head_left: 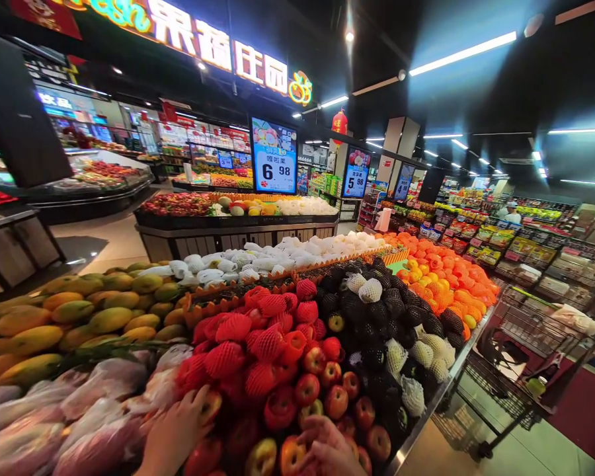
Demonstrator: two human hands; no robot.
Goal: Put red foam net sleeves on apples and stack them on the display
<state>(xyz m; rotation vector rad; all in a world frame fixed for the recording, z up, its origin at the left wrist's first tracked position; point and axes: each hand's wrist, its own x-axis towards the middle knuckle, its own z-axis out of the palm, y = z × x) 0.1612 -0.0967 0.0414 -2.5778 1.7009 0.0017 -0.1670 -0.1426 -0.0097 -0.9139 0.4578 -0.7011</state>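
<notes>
Apples [336, 402] sit in a pile in front of fruit in red foam nets [229, 359]. The left hand [176, 430] curls its fingers at one apple [212, 406], but I cannot tell if it grips. The right hand [330, 448] is loosely open over the apples

Laid the left hand [177, 423] against an apple [211, 404] beside red-netted fruit [268, 342]; held the right hand [328, 447], loosely curled, over bare apples [336, 402]; had mangoes [112, 320] to the left, black-netted fruit [352, 307] and a shopping cart [510, 393] to the right
</notes>
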